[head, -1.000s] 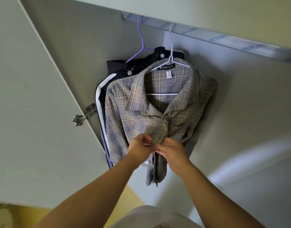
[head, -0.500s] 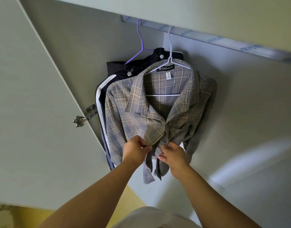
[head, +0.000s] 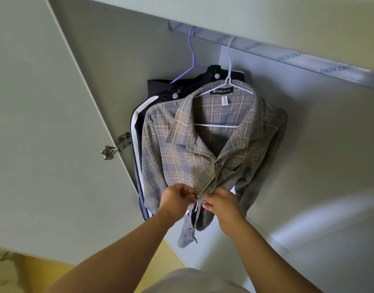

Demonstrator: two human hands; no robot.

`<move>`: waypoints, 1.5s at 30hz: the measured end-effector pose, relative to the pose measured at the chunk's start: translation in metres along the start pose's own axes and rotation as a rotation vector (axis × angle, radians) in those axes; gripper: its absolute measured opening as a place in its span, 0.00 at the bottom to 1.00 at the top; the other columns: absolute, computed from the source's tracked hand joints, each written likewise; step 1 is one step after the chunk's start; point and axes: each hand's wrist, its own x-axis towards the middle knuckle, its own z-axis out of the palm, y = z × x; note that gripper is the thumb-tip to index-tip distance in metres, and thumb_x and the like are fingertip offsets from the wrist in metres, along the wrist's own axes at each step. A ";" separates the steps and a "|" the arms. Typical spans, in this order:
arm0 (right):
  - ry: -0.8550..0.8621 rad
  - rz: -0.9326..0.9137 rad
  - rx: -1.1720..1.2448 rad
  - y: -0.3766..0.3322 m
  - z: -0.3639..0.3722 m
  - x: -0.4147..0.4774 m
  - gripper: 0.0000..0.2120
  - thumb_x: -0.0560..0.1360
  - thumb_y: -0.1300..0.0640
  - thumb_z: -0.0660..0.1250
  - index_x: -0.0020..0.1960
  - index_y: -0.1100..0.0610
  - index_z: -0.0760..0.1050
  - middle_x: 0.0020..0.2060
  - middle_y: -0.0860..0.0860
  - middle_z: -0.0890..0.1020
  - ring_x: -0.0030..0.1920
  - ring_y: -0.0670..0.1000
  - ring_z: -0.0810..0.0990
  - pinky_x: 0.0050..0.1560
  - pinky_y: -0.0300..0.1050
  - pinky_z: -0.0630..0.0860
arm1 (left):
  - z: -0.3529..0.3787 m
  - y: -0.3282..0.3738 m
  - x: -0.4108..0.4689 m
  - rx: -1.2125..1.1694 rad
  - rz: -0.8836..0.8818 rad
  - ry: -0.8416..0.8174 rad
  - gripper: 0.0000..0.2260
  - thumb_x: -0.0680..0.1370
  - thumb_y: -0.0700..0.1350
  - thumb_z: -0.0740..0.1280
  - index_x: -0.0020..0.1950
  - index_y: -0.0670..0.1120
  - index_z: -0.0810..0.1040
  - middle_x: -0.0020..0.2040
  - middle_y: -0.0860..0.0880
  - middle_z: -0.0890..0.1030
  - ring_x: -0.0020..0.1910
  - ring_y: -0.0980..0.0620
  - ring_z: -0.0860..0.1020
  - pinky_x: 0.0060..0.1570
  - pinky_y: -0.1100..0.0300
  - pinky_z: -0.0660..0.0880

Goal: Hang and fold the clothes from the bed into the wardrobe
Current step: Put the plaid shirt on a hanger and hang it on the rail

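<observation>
Two hands meet at lower centre of the frame: the left hand [head: 177, 205] pinches one front edge of the plaid shirt [head: 182, 161] beside a metal snap [head: 194, 194], and the right hand [head: 223, 205] pinches the facing edge, fingers curled close on the cloth. The shirt hangs above them on a white hanger [head: 229, 60] from the rail [head: 309, 62]. A dark jacket [head: 194, 85] behind is mostly hidden.

Left hand [head: 175, 201] and right hand [head: 223, 206] slightly lower in view; fingers [head: 209, 203] now just apart on plaid shirt [head: 182, 161]
</observation>
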 end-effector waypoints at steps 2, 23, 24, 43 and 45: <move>-0.003 -0.010 -0.010 0.000 0.000 -0.002 0.06 0.76 0.70 0.70 0.44 0.61 0.83 0.42 0.57 0.86 0.44 0.53 0.86 0.52 0.46 0.83 | 0.000 -0.002 0.001 -0.014 -0.012 0.004 0.04 0.76 0.33 0.72 0.45 0.41 0.82 0.39 0.46 0.87 0.41 0.47 0.86 0.52 0.47 0.83; -0.027 0.000 -0.010 -0.010 0.008 -0.016 0.05 0.74 0.74 0.69 0.46 0.67 0.82 0.37 0.56 0.87 0.39 0.50 0.87 0.42 0.39 0.83 | -0.001 0.013 -0.013 -0.162 -0.113 0.045 0.04 0.76 0.38 0.75 0.41 0.43 0.85 0.38 0.44 0.86 0.35 0.50 0.81 0.25 0.65 0.71; -0.052 0.008 0.011 -0.011 0.009 -0.018 0.06 0.75 0.76 0.67 0.46 0.68 0.81 0.36 0.55 0.87 0.37 0.49 0.87 0.42 0.38 0.83 | -0.001 0.012 -0.012 -0.157 -0.108 0.045 0.04 0.75 0.38 0.75 0.41 0.44 0.85 0.38 0.45 0.86 0.35 0.49 0.81 0.26 0.64 0.72; 0.123 -0.429 -0.539 0.001 0.008 -0.028 0.06 0.74 0.58 0.76 0.44 0.50 0.80 0.35 0.38 0.82 0.37 0.29 0.78 0.36 0.23 0.71 | 0.007 0.012 -0.004 -0.366 -0.222 -0.156 0.13 0.75 0.46 0.77 0.50 0.36 0.85 0.47 0.38 0.86 0.48 0.41 0.85 0.54 0.48 0.83; 0.144 -0.464 -0.571 0.002 0.009 -0.029 0.07 0.74 0.58 0.75 0.43 0.49 0.79 0.34 0.39 0.81 0.36 0.35 0.80 0.36 0.23 0.71 | 0.008 0.010 -0.004 -0.330 -0.197 -0.197 0.13 0.73 0.47 0.79 0.49 0.39 0.87 0.48 0.40 0.87 0.52 0.40 0.85 0.56 0.48 0.82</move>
